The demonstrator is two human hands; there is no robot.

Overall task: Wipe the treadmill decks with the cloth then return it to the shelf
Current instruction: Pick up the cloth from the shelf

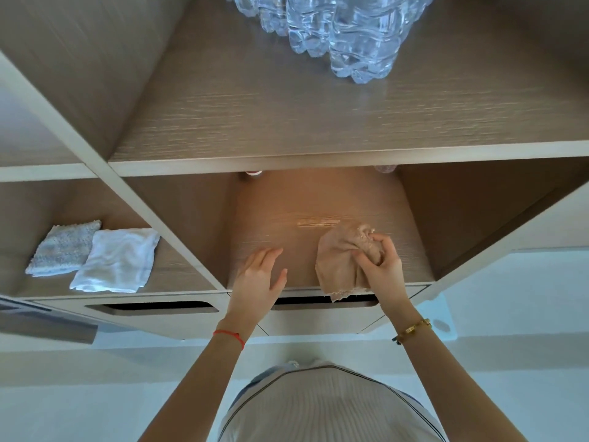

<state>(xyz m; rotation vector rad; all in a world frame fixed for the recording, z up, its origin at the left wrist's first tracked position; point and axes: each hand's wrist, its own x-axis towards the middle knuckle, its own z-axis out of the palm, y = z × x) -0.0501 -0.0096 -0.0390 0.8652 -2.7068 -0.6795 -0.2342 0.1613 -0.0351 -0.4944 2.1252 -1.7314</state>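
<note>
A crumpled beige cloth hangs over the front of the lit wooden shelf compartment, its lower edge drooping past the shelf's front lip. My right hand grips the cloth's bunched top, fingers curled round it. My left hand hovers just left of the cloth above the shelf board, fingers relaxed and holding nothing. No treadmill is in view.
In the left compartment lie a folded white cloth and a grey knitted cloth. Several clear plastic water bottles stand on the upper shelf. Drawer fronts with slot handles sit below. A pale floor lies underfoot.
</note>
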